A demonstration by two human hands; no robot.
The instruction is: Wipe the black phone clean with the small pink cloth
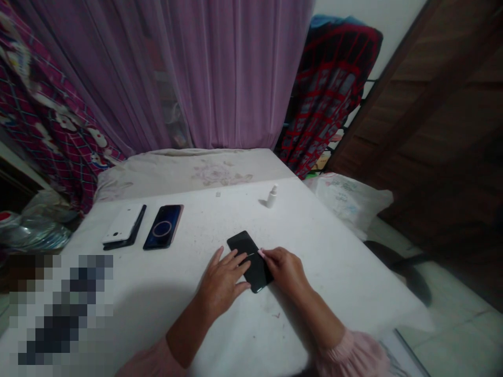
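A black phone [247, 250] lies screen up on the white table [322, 246], tilted with its top toward the far left. My left hand [223, 280] rests flat on its left edge, fingers spread across the screen. My right hand [285, 269] sits at the phone's right edge with fingers curled; its fingertips pinch at something thin near the screen's middle that I cannot make out.
A blue-backed phone [163, 226] and a white phone stacked on a dark one [124, 224] lie at the far left. A small white bottle [272, 196] stands at the back. A white bag [348, 199] lies beyond the table's right edge.
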